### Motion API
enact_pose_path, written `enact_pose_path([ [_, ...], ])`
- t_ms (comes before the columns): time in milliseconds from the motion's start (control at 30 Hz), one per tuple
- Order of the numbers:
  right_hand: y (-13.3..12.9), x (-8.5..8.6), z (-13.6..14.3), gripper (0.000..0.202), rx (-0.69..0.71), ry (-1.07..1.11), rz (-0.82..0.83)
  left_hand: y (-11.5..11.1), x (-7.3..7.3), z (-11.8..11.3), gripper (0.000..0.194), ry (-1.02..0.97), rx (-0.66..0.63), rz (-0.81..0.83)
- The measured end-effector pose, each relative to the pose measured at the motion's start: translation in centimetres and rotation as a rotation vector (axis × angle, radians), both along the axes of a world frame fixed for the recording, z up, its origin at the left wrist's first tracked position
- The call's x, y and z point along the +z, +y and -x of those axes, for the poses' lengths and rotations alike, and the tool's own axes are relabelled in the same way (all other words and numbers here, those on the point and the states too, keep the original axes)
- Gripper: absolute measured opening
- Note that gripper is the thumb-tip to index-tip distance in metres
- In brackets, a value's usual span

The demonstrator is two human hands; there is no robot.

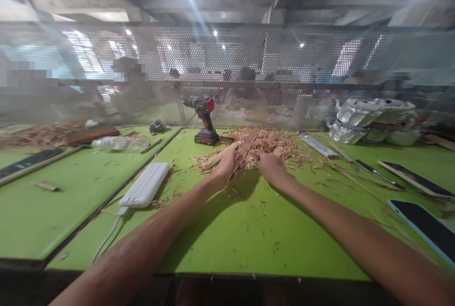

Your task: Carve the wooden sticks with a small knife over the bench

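My left hand is wrapped round a flat, reddish-brown wooden strip, which slants up and away to the right. Close by on the right, my right hand is closed, its fingers curled toward the strip. Whatever it grips, if anything, cannot be made out. A heap of thin wood shavings lies just beyond both hands. A pale wooden stick rests in the shavings left of my left hand. Behind it a black and red cordless drill stands upright on its battery.
A white power bank with a cable lies left. Further left are a plastic bottle and more shavings. At right are foil-wrapped bundles, a pen-like tool and a phone. A perforated screen stands behind; people sit beyond.
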State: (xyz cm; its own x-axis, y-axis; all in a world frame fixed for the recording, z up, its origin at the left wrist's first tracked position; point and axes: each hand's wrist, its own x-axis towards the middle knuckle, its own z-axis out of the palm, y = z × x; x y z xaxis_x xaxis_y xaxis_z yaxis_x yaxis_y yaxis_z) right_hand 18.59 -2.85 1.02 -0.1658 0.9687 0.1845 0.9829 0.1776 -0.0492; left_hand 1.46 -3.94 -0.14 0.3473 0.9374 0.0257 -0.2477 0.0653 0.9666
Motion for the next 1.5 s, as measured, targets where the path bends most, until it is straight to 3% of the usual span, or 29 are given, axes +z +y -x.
enact_pose_path([
  [233, 0.3, 0.6, -0.8, 0.037, -0.129, 0.066, -0.029, 0.0, 0.2, 0.1, 0.013, -0.057, 0.02, -0.11],
  [633, 0.0, -0.1, -2.6, 0.041, -0.077, 0.148, -0.065, 0.4, -0.1, 0.2, 0.005, 0.009, 0.052, -0.207],
  [767, 0.6, -0.6, -2.9, 0.046, -0.022, 0.268, -0.135, 0.2, 0.0, 0.2, 0.017, -0.004, 0.032, -0.189],
  [900, 0.9, -1.4, -2.8, 0.041, 0.109, 0.561, -0.178, -0.2, 0.3, 0.2, 0.03, 0.014, 0.016, -0.095],
  [1033, 1.1, -1.9, -2.6, 0.038, 0.15, 0.726, -0.21, -0.5, 0.7, 0.3, 0.009, -0.003, -0.028, -0.054],
  [1333, -0.6, -0.8, -1.5, 0.026, 0.088, 0.326, -0.061, -1.0, 1.1, 0.0, 0.018, -0.055, -0.057, -0.004],
  [1500, -2.0, -0.1, -0.2, 0.028, 0.067, 0.015, -0.067, -1.1, 0.7, -0.2, 0.01, -0.095, -0.08, 0.021],
])
